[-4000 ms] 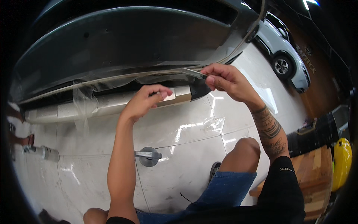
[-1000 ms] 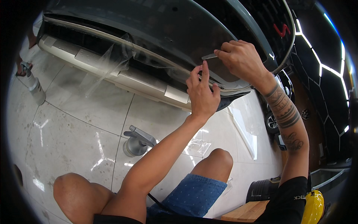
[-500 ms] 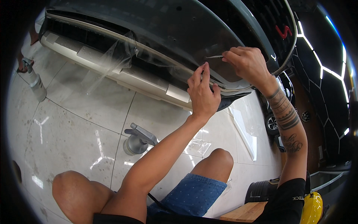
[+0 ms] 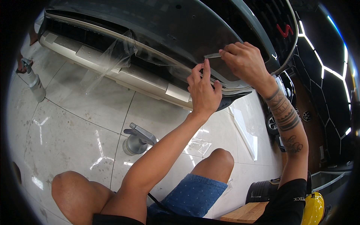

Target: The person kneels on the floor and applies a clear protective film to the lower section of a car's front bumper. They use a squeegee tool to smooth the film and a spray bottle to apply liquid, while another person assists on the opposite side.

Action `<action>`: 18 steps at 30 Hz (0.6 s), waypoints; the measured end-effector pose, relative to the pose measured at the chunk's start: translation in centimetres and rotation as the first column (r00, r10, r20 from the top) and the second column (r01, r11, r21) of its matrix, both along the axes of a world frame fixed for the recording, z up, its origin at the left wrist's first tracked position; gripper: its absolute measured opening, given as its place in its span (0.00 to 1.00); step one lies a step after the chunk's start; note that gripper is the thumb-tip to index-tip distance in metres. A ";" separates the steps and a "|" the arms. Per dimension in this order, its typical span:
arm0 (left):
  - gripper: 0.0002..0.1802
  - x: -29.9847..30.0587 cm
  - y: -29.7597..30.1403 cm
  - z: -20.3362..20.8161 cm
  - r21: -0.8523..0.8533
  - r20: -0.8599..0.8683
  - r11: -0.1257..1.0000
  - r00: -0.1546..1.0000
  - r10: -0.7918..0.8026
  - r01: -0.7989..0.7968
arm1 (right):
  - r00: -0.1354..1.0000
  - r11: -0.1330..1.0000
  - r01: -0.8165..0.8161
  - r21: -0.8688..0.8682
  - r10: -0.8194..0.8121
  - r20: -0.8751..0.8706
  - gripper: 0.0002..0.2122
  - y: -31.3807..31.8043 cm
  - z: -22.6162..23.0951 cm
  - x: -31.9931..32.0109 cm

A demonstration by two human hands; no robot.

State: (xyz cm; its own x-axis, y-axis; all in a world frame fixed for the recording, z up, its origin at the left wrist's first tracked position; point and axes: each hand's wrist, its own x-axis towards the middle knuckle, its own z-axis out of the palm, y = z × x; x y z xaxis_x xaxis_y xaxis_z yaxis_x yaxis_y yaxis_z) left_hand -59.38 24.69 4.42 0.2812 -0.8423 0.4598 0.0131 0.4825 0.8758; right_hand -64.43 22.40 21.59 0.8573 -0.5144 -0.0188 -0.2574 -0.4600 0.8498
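Note:
My right hand [image 4: 243, 62] is closed around a slim silvery tool [image 4: 213, 56], which points left against the dark grey car panel [image 4: 187, 28]. I cannot make out its exact kind. Just below its tip, the raised index finger of my left hand [image 4: 203, 88] reaches the panel's lower edge. That hand's thumb stands apart, and its other fingers are slightly bent with nothing visible in them. Thin clear film [image 4: 122, 50] hangs in folds from the panel edge, over the dark gap and the pale lower bar [image 4: 86, 54].
A grey spray bottle [image 4: 135, 144] stands on the tiled floor [image 4: 82, 123] left of my forearm. Another spray bottle [image 4: 36, 88] is at the far left, beside another person's foot. A white strip [image 4: 245, 138] lies on the right. A yellow rounded object [image 4: 314, 210] is at lower right.
My right hand has shifted slightly left and up, and the tool's flat side now shows more. The left index finger has straightened a little upward, near the tool's tip.

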 end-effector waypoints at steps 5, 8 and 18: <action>0.37 0.0 0.0 -0.1 0.011 0.000 1.000 1.000 -0.020 0.020 | 1.000 1.000 0.006 0.000 -0.006 0.003 0.12 -0.1 -0.3 -0.1; 0.37 0.0 0.0 0.0 0.012 0.008 1.000 1.000 -0.020 0.020 | 1.000 1.000 0.026 0.002 -0.026 0.008 0.11 -0.2 -0.2 0.0; 0.36 -0.1 -0.1 -0.1 0.017 0.010 1.000 1.000 -0.011 0.011 | 0.999 0.999 0.039 0.001 -0.039 0.008 0.11 -0.1 -0.3 0.2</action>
